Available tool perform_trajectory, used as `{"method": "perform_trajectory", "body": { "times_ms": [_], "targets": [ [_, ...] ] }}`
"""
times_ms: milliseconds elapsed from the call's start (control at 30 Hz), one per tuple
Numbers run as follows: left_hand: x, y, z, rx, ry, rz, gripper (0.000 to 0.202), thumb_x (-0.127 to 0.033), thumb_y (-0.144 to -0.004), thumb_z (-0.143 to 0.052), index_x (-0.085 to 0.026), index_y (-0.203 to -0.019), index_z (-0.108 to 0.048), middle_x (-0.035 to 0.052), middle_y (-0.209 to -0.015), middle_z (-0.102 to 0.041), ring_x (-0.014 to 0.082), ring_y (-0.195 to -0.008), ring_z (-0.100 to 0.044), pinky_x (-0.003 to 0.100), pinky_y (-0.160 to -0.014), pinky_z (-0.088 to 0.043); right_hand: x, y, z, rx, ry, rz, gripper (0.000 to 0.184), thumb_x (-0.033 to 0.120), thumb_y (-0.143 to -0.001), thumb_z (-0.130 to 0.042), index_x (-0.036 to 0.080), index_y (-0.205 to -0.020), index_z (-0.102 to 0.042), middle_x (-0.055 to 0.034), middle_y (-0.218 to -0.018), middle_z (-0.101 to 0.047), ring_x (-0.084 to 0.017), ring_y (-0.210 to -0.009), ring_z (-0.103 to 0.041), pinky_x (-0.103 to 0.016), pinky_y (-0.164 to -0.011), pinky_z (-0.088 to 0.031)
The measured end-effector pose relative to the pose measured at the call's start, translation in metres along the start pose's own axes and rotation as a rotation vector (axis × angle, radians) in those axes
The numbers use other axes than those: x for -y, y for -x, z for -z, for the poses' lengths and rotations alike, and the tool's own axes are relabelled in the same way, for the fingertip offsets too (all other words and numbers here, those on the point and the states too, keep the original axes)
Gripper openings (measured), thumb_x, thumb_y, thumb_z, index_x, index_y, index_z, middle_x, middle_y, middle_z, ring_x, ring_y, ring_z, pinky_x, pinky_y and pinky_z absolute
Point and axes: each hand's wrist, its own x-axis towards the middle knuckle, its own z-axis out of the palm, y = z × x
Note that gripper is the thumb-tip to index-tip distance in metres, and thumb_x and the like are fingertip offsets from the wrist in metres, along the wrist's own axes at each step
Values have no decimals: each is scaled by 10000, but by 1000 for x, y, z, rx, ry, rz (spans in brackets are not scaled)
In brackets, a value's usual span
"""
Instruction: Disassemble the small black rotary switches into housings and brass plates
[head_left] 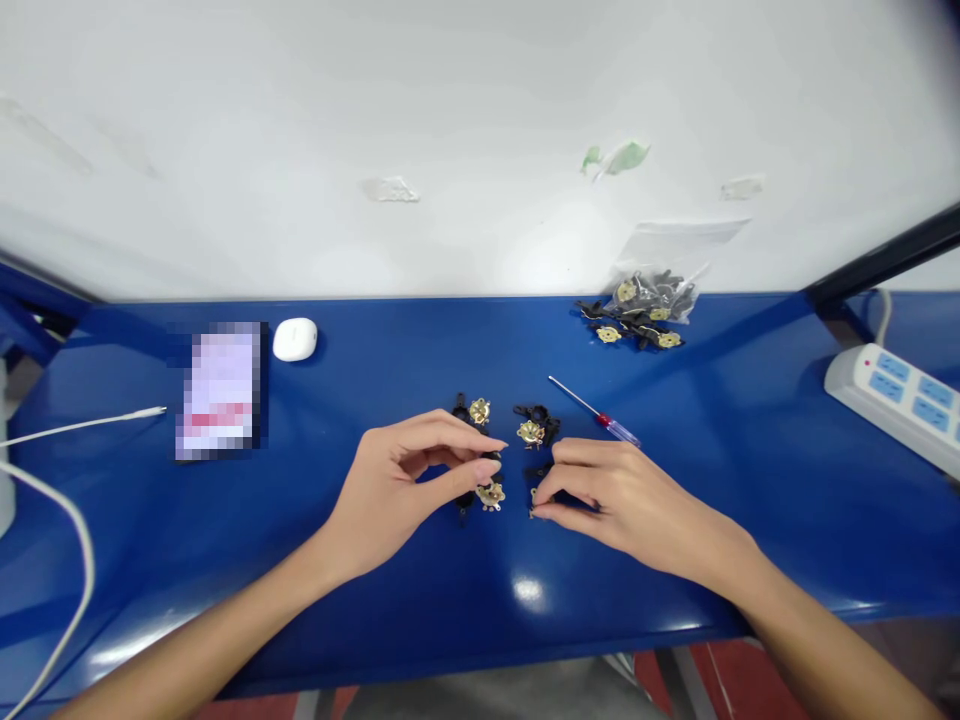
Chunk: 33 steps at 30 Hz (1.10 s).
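Observation:
My left hand [412, 490] curves over a group of small black and brass parts in the middle of the table. Its thumb and fingertips come together around a black plastic part, mostly covered by the fingers. A brass flower-shaped disc [491, 495] lies just under the thumb, and another brass disc [480, 410] shows beyond the fingers. On the other side, my right hand [600, 490] is closed in a pinch at a small black and brass part [534, 495], largely hidden by the fingers. Beyond it rests a black part with a brass disc [530, 432].
A screwdriver [596, 412] with a red and clear handle lies past my right hand. Farther back, more black and brass parts [630, 330] lie by a clear plastic bag [667, 275]. A power strip [900, 400], white case [295, 340], blurred phone [221, 390] and white cable [90, 425] flank them.

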Motion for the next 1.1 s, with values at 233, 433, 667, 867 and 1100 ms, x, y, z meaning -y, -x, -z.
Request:
{"method": "perform_trajectory", "body": {
  "times_ms": [233, 433, 667, 867, 1100],
  "targets": [
    [0, 1, 2, 2, 11, 3, 181, -194, -948, -956, -301, -1092, -977, 41, -1020, -868, 161, -853, -834, 229, -795, -705, 1, 2, 6, 5, -30, -16, 116, 280, -1139, -743, 242, -1088, -840, -4, -997, -775, -141, -785, -703, -299, -681, -479],
    [-2, 2, 2, -3, 8, 11, 167, -201, -942, -960, -293, -1080, -979, 46, -1001, -862, 166, -836, -824, 243, -783, -702, 2, 3, 7, 9, -32, -7, 115, 197, -1107, -738, 243, -1078, -839, -9, -991, -773, -158, -822, -702, -312, -690, -478],
    [-3, 0, 1, -7, 7, 13, 157, -192, -938, -957, -284, -1062, -980, 49, -982, -861, 172, -826, -818, 251, -759, -696, 0, 3, 2, 23, -12, 12, 123, 182, -1120, -718, 226, -1077, -824, -26, -1012, -786, -198, -897, -726, -342, -763, -499],
    [-4, -1, 0, -9, 13, 19, 168, -172, -934, -948, -279, -1060, -982, 51, -978, -859, 166, -823, -817, 236, -748, -686, 0, 3, 3, 33, -27, 19, 131, 187, -1142, -694, 224, -1079, -803, -30, -1031, -795, -208, -923, -736, -355, -792, -510],
    [-2, 0, -1, 7, 64, 63, 148, -192, -926, -966, -269, -1053, -972, 38, -966, -876, 180, -805, -860, 260, -775, -715, 5, 5, 11, -59, -144, 8, 102, 261, -1147, -722, 245, -1099, -810, 4, -920, -708, -150, -799, -660, -304, -701, -497]
  ]
}}
